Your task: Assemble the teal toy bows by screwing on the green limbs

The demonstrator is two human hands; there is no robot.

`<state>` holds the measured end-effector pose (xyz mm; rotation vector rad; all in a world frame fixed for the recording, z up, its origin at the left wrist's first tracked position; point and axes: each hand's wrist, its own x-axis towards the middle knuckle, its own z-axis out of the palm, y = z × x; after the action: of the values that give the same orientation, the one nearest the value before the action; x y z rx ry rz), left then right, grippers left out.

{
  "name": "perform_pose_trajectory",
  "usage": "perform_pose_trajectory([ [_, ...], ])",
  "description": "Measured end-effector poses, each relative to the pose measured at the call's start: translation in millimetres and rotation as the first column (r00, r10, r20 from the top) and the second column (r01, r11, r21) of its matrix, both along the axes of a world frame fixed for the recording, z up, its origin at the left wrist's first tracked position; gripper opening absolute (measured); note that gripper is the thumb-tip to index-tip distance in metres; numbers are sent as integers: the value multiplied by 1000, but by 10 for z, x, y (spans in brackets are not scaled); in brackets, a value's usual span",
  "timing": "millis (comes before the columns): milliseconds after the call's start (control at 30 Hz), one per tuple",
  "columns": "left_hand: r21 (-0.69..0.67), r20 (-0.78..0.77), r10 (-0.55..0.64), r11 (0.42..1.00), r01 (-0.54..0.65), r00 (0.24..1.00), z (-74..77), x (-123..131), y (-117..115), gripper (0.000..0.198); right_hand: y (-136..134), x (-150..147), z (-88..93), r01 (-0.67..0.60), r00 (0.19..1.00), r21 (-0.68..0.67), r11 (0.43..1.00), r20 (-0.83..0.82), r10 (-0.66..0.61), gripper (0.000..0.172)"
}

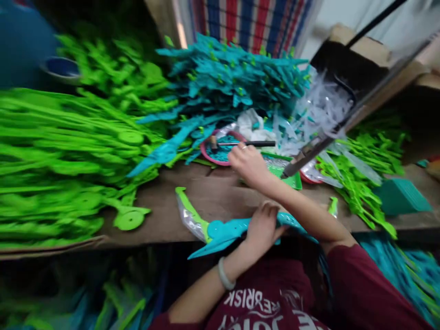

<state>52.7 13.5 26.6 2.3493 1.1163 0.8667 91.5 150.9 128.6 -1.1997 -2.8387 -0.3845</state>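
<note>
My left hand [261, 229], with a pale bracelet at its wrist, is closed round a blue plastic piece [228, 229] at the table's front edge. A bright green part [190, 206] in clear wrap joins the blue piece at its left end. Over the rim of a pink basket [205, 153] of small blue parts, my right hand [245, 160] has its fingers curled together beside the shaft of a hammer [263, 144]. Whether they grip the shaft or a small part is hidden. The hammer lies level across the basket.
Long green parts [62, 156] are heaped at the left, blue parts [237, 73] at the back. A green basket [294, 181] stands right of the pink one. A dark metal bar [316, 146] slants down beside it. Clear bags [323, 105] and green parts [364, 183] lie at the right.
</note>
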Motion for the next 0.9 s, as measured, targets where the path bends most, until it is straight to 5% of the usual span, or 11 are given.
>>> perform_pose_trajectory([
  [133,184,-206,-9,982,48,979,-140,-95,-177,91,806,-217,-97,85,995,-47,995,47,-83,31],
  [300,399,-270,176,915,-57,947,-334,-16,-339,41,1075,-145,-182,32,995,-47,998,93,-27,35],
  [467,515,-162,273,843,-155,948,-376,72,-386,35,693,91,-7,1,985,-20,1000,-175,-5,44],
  [567,537,-113,294,822,-191,949,-379,74,-396,34,215,51,45,-195,900,-238,951,-429,78,48],
  [667,537,-101,283,823,-187,954,-390,58,-395,32,-228,-216,-114,-377,826,-448,810,-559,76,47],
  [767,535,-126,262,830,-157,957,-397,38,-392,33,-397,-559,-406,-360,788,-507,783,-615,-36,49],
  [900,548,-125,271,821,-162,955,-390,21,-386,34,-337,-772,-647,-306,901,-623,720,-434,7,49],
])
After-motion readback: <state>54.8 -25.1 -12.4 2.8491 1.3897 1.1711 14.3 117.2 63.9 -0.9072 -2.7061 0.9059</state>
